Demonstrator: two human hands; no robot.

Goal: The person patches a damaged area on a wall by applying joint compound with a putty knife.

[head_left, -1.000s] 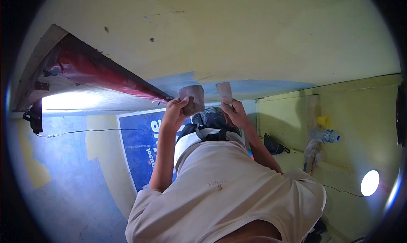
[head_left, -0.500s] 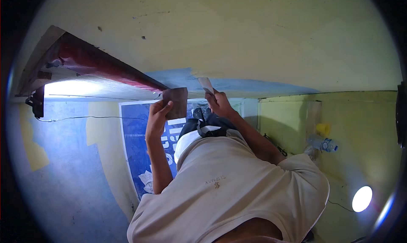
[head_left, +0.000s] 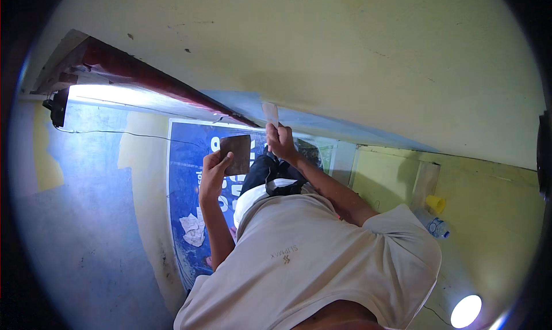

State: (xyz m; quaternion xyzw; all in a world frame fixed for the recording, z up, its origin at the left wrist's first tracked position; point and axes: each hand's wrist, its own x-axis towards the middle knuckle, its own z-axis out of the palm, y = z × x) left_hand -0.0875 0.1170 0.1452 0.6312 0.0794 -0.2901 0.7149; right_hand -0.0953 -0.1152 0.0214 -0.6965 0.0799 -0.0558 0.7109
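In my left hand (head_left: 213, 176) is a flat, dark brown square board (head_left: 237, 150), its thumb lying over the near face. To the right and a little farther up, my right hand (head_left: 281, 143) is closed around a putty knife (head_left: 269, 112), whose pale, flat blade points up. That blade is at or close to the yellow wall (head_left: 345, 54) beside a light blue patch (head_left: 241, 101); whether it touches cannot be made out. The knife's handle is mostly hidden by the fingers.
A ledge with a dark red edge (head_left: 155, 77) slants down from the upper left, a bright lamp under it. Below lies a blue printed sheet (head_left: 187, 151) with crumpled paper (head_left: 193, 229). At right are a yellow cup (head_left: 436, 203), a plastic bottle (head_left: 435, 226) and a round lamp (head_left: 466, 311).
The view has tilted, and the room appears turned. My right hand with the putty knife has shifted slightly left, and my left hand with the board sits a bit lower.
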